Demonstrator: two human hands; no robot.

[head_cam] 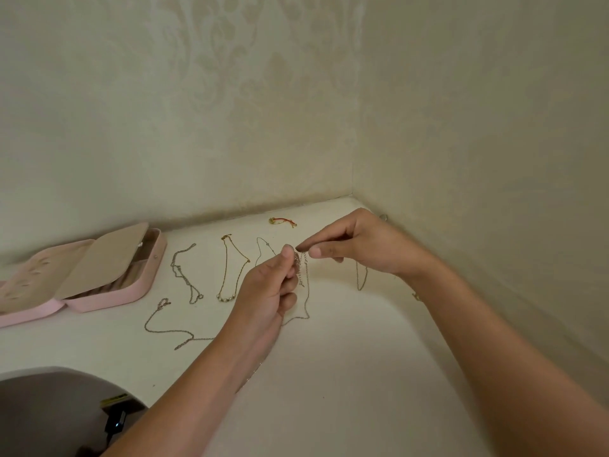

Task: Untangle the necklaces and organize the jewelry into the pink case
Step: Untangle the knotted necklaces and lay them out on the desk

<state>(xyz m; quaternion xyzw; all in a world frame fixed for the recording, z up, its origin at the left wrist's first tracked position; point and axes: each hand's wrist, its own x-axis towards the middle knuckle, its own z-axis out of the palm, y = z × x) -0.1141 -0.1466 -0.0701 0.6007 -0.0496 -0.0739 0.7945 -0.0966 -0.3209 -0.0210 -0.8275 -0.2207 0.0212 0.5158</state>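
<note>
We see both hands raised just above the white tabletop (346,374), working on one tangled silver necklace (299,267). The left hand (273,288) has its fingers curled and pinches the knotted clump between thumb and fingertips. The right hand (359,245) meets it from the other side, thumb and forefinger nipping a strand at the top of the knot. Loose loops of this chain hang down onto the tabletop below the left hand.

The pink case (145,282) lies open at the left, well apart from the hands, with a beige flap over its compartments. Between the case and the hands we count a silver chain (186,275), a gold chain with pearls (230,268) and, nearer us, a second silver chain (164,328), each lying apart. A red cord bracelet (283,221) sits near the back wall. Another thin chain (361,278) shows beneath the right wrist.
</note>
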